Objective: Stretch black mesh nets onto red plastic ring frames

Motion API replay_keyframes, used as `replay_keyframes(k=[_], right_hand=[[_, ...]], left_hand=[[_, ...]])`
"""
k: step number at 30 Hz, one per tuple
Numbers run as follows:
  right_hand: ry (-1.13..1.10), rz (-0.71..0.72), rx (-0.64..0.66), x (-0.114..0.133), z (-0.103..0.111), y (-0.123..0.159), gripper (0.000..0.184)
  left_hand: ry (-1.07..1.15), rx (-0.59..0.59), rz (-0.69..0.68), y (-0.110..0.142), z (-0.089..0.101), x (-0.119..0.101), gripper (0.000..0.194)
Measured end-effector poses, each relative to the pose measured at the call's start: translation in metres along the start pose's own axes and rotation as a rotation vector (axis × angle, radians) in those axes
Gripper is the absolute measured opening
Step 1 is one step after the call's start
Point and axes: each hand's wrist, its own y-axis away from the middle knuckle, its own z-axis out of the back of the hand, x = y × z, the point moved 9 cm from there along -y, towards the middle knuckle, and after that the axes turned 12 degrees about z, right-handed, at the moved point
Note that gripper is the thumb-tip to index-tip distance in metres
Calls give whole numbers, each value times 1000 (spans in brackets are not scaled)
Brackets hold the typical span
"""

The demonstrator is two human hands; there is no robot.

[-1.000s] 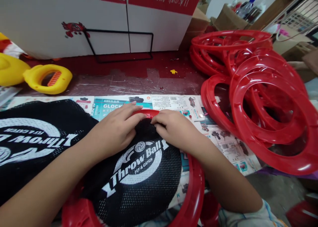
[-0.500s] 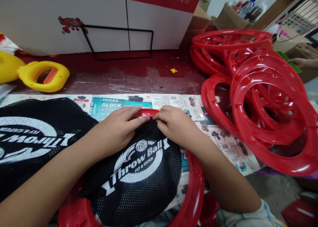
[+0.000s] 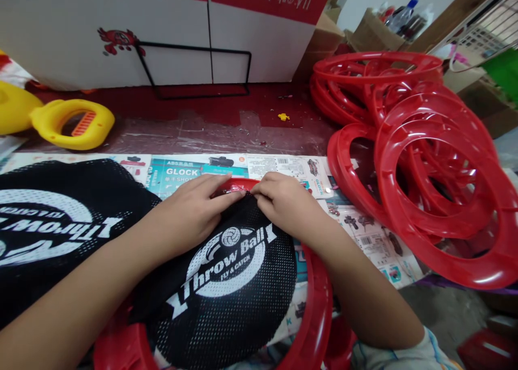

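Note:
A red plastic ring lies in front of me with a round black mesh net printed "Throw Ball" laid over it. My left hand rests on the net's far edge, fingers together and pressed down against the ring's rim. My right hand is beside it, fingertips pinching the mesh edge at the rim. The two hands almost touch at the top of the ring. The ring's near left part is hidden under my left forearm.
A pile of black printed nets lies at the left. Several red rings are stacked at the right. Yellow plastic parts sit at far left. White and red cartons stand behind. Printed cards cover the table.
Both hands have shifted slightly along the ring's far rim, the fingertips closing in on each other over the mesh edge. The view has drifted a little.

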Motion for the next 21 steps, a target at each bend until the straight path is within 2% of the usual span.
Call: replay_keyframes(k=[13,21], right_hand=[[27,-16,34,-2,-2,1,27],[161,12,65,3,-5,2,25]], left_hand=[[1,-43,-8,-1,1,0,41],[-20,-32,18,-3,-2,-1,41]])
